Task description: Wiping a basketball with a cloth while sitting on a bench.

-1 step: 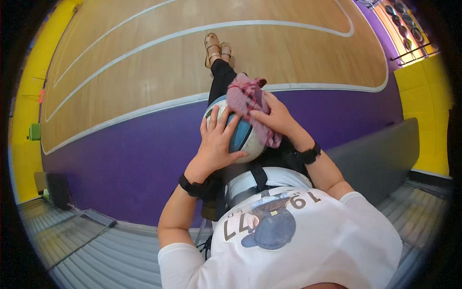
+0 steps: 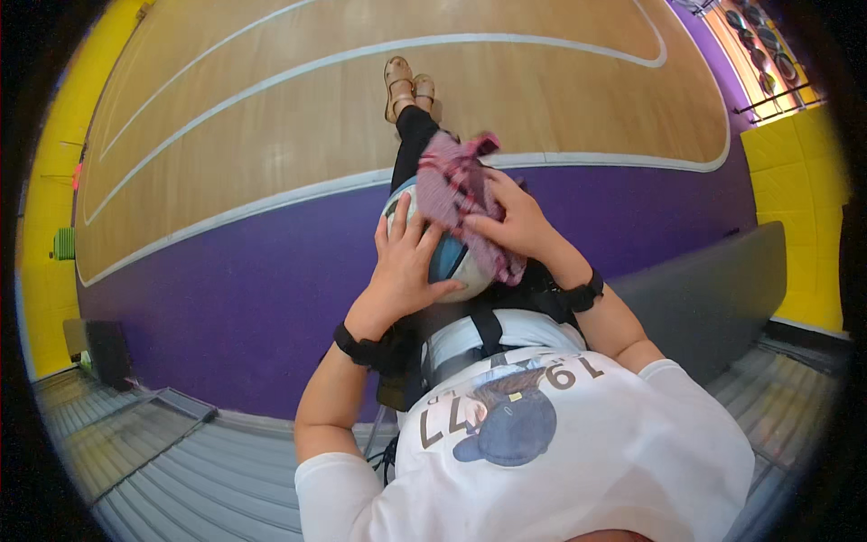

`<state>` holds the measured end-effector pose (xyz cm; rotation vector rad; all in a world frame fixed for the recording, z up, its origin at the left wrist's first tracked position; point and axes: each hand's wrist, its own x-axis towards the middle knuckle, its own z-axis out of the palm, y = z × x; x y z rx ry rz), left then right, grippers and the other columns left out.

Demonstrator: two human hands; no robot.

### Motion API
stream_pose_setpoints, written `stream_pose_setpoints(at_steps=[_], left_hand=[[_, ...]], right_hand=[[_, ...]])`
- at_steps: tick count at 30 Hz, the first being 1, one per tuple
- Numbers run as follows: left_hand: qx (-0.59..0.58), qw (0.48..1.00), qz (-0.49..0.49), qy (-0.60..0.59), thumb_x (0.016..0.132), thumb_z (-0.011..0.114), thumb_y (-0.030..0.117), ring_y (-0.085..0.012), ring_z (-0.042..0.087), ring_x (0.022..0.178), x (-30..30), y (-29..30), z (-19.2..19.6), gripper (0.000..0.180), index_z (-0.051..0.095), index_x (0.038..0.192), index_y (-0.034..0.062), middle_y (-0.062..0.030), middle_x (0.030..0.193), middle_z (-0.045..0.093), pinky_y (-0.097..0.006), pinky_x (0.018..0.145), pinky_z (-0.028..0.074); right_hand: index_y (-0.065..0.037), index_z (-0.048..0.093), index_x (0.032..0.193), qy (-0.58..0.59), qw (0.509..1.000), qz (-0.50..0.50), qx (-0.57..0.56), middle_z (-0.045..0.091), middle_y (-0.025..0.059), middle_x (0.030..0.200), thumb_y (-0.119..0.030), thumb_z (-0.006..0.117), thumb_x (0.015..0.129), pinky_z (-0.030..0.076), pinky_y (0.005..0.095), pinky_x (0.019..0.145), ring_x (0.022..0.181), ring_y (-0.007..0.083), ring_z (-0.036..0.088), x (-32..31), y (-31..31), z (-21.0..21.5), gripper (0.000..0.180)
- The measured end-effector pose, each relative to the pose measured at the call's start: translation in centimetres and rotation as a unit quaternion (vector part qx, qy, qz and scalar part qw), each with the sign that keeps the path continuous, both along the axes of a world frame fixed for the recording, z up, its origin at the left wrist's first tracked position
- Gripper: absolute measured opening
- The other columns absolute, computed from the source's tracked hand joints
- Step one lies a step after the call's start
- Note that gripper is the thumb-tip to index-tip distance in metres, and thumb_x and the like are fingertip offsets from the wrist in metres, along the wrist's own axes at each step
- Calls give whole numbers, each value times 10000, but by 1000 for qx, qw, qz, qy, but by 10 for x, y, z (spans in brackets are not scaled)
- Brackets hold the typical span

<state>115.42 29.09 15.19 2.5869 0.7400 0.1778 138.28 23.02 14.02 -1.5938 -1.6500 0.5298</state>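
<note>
A white and teal ball (image 2: 449, 263) rests on my lap as I sit. My left hand (image 2: 402, 268) lies flat against the ball's left side with its fingers spread. My right hand (image 2: 517, 223) presses a pink and maroon checked cloth (image 2: 452, 185) onto the top and right side of the ball. The cloth drapes over the ball and hangs down under my right palm. Each wrist carries a black band. My legs in black trousers stretch forward, ending in tan sandals (image 2: 406, 86).
A wooden court floor (image 2: 361, 117) with white lines lies ahead, bordered by a purple strip (image 2: 226, 289). Ribbed grey metal steps (image 2: 181, 470) run beneath me, with a grey seat panel (image 2: 713, 289) to the right. Yellow padded walls (image 2: 799, 226) stand at both sides, and a ball rack (image 2: 768, 54) at the far right.
</note>
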Motion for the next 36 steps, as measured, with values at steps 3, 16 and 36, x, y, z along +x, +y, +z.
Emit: stream_pose_setpoints(at_steps=[3, 16, 36], left_hand=[[13, 999, 11, -33, 615, 851, 472, -429, 166, 1455, -1, -3, -3, 1036, 385, 1457, 91, -203, 1546, 268, -584, 1126, 162], [-344, 900, 9, -268, 821, 755, 326, -298, 291, 1445, -31, 42, -3, 707, 472, 1409, 55, -128, 1492, 428, -482, 1096, 314], [-447, 840, 175, -252, 833, 706, 492, -291, 476, 1294, -20, 45, -71, 910, 310, 1479, -12, -228, 1408, 472, -365, 1078, 372]], right_hand=[[18, 588, 1231, 43, 999, -30, 5, 621, 213, 1226, -310, 737, 789, 474, 368, 959, 1106, 289, 615, -4, 4, -5, 571], [-20, 547, 1303, 159, 980, -37, -113, 568, 216, 1294, -272, 671, 790, 427, 385, 1022, 1194, 328, 563, 16, 17, -20, 585], [-31, 583, 1264, -138, 988, 65, 28, 544, 199, 1332, -368, 727, 766, 410, 421, 1026, 1207, 360, 536, -25, -1, 34, 619]])
